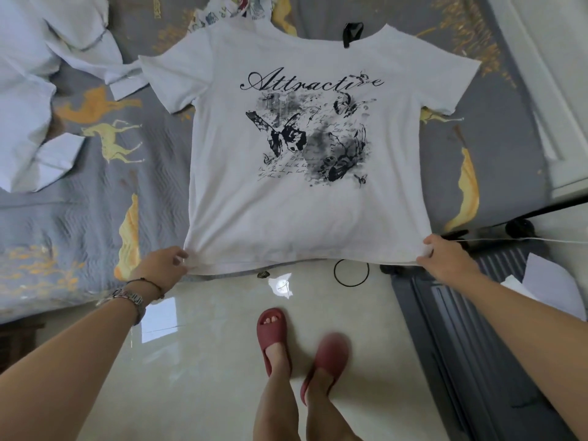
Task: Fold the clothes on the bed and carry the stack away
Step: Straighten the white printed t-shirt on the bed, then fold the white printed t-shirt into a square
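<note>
At the bed's near edge, the left hand (165,262) and right hand (445,254) each pinch a bottom corner of the white T-shirt (305,211), which lies spread print-up across the grey bedspread (95,202), its hem overhanging. Farther left lie pale blue shirts (38,100); a floral garment (235,11) shows beyond the collar.

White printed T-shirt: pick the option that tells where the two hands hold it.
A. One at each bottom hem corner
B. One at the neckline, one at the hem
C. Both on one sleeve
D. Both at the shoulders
A: the left hand pinches the near-left corner of the hem of the white T-shirt and the right hand grips the near-right corner, while the sleeves and neckline lie untouched on the bed.
</note>
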A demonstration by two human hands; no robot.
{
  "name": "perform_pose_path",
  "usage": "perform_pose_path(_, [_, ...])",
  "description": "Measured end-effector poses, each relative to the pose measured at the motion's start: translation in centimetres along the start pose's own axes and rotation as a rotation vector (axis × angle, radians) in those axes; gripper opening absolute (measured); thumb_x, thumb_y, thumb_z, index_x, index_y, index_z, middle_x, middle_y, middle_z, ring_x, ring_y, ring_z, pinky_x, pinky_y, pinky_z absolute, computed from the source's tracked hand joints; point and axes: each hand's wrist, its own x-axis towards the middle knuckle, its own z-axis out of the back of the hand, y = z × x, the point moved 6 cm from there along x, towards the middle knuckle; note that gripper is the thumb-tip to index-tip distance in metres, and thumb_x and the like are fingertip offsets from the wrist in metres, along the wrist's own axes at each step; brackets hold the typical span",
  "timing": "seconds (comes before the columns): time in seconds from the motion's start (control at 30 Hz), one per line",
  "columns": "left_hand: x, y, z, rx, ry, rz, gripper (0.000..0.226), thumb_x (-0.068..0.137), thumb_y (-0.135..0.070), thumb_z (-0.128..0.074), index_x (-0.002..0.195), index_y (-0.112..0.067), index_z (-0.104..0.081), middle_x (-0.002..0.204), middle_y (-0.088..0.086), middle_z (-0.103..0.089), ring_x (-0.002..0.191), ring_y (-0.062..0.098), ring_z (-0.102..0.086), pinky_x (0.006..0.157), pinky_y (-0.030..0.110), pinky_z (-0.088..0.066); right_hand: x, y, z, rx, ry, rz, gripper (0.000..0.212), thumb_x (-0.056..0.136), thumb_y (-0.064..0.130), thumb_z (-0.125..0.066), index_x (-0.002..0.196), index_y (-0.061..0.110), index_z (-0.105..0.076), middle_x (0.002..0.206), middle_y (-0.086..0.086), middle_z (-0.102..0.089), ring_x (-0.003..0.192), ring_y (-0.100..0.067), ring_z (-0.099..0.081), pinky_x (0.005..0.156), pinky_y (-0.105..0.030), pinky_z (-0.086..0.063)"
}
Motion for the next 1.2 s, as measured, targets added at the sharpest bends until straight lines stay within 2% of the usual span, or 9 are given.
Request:
perform_pose_path(0.13, [-1.7, -3.0, 3.3, 0.300, -0.047, -0.041, 0.024, 0.087, -0.023, -0.054, 0.110, -0.021, -0.060, 0.115, 0.006, -0.062, 0.104, 0.025, -0.058, 0.089, 0.035, -0.048, -1.5, 1.2, 4.0, -0.275, 0.000, 0.062, 0.016, 0.090, 0.021, -0.048, 0.102, 0.012, -0.050, 0.109, -0.013, -0.058, 0.093, -0.028, -0.056, 0.073, -0.032, -0.046])
perform_pose_path(0.3, [-3.0, -8.9, 8.2, 0.477, -0.166, -0.147, 0.023, 0.088, -0.028, -0.052, 0.109, -0.026, -0.061, 0.116, 0.000, -0.063, 0.107, 0.023, -0.059, 0.096, 0.038, -0.045, -2.9, 1.4, 10.9, -0.341, -0.097, 0.077, 0.020, 0.093, 0.026, -0.046, 0.106, 0.013, -0.053, 0.109, -0.009, -0.057, 0.096, -0.026, -0.057, 0.072, -0.029, -0.041])
perform_pose_path(0.4, [-3.3, -13.7, 10.6, 0.502, -0.204, -0.247, 0.025, 0.089, -0.028, -0.050, 0.112, -0.024, -0.058, 0.117, 0.001, -0.061, 0.104, 0.023, -0.059, 0.087, 0.035, -0.049, -3.1, 1.6, 15.3, -0.304, -0.222, 0.091, 0.022, 0.092, 0.028, -0.049, 0.107, 0.015, -0.057, 0.111, -0.010, -0.060, 0.098, -0.028, -0.059, 0.071, -0.030, -0.040])
perform_pose_path(0.57, [-2.9, -22.2, 12.7, 0.521, -0.291, -0.415, 0.025, 0.090, -0.027, -0.049, 0.113, -0.023, -0.057, 0.114, 0.001, -0.062, 0.108, 0.022, -0.057, 0.090, 0.036, -0.047, -2.3, 1.4, 19.7, -0.121, -0.311, 0.077, 0.015, 0.087, 0.024, -0.051, 0.098, 0.017, -0.059, 0.105, -0.010, -0.063, 0.094, -0.029, -0.059, 0.068, -0.028, -0.038])
perform_pose_path(0.7, [-0.6, -28.6, 13.6, 0.552, -0.341, -0.501, 0.024, 0.090, -0.028, -0.047, 0.112, -0.026, -0.057, 0.113, -0.003, -0.062, 0.108, 0.018, -0.056, 0.088, 0.032, -0.044, -0.5, 1.6, 21.5, 0.040, -0.332, 0.045, 0.008, 0.086, 0.027, -0.055, 0.089, 0.020, -0.058, 0.101, -0.006, -0.065, 0.091, -0.026, -0.060, 0.069, -0.028, -0.043])
perform_pose_path(0.8, [3.0, -33.2, 14.0, 0.528, -0.327, -0.545, 0.022, 0.090, -0.027, -0.047, 0.109, -0.026, -0.058, 0.111, -0.004, -0.063, 0.103, 0.018, -0.058, 0.086, 0.032, -0.046, 1.9, 1.9, 22.1, 0.157, -0.332, 0.033, 0.012, 0.087, 0.028, -0.057, 0.092, 0.017, -0.059, 0.099, -0.004, -0.066, 0.092, -0.024, -0.061, 0.066, -0.027, -0.040])
perform_pose_path(0.93, [8.9, -39.5, 13.8, 0.501, -0.278, -0.608, 0.019, 0.091, -0.028, -0.047, 0.104, -0.028, -0.060, 0.110, -0.004, -0.065, 0.098, 0.017, -0.061, 0.083, 0.034, -0.053, 7.1, 2.7, 22.7, 0.329, -0.335, 0.012, 0.011, 0.089, 0.022, -0.055, 0.093, 0.012, -0.059, 0.092, -0.005, -0.066, 0.082, -0.020, -0.060, 0.058, -0.025, -0.036])
perform_pose_path(1.07, [14.9, -45.7, 12.4, 0.585, -0.204, -0.710, 0.027, 0.091, -0.028, -0.047, 0.116, -0.027, -0.055, 0.117, -0.002, -0.060, 0.108, 0.020, -0.055, 0.088, 0.033, -0.045, 13.2, 3.2, 22.4, 0.529, -0.334, -0.096, 0.011, 0.084, 0.016, -0.060, 0.093, 0.011, -0.060, 0.089, -0.009, -0.063, 0.083, -0.025, -0.060, 0.065, -0.031, -0.041])
perform_pose_path(1.2, [20.5, -52.1, 11.5, 0.576, -0.181, -0.766, 0.028, 0.090, -0.026, -0.047, 0.117, -0.025, -0.054, 0.116, 0.001, -0.060, 0.109, 0.022, -0.054, 0.089, 0.035, -0.045, 19.4, 3.3, 21.1, 0.706, -0.299, -0.199, 0.014, 0.079, 0.025, -0.065, 0.090, 0.017, -0.061, 0.088, -0.003, -0.065, 0.084, -0.023, -0.062, 0.073, -0.035, -0.049])
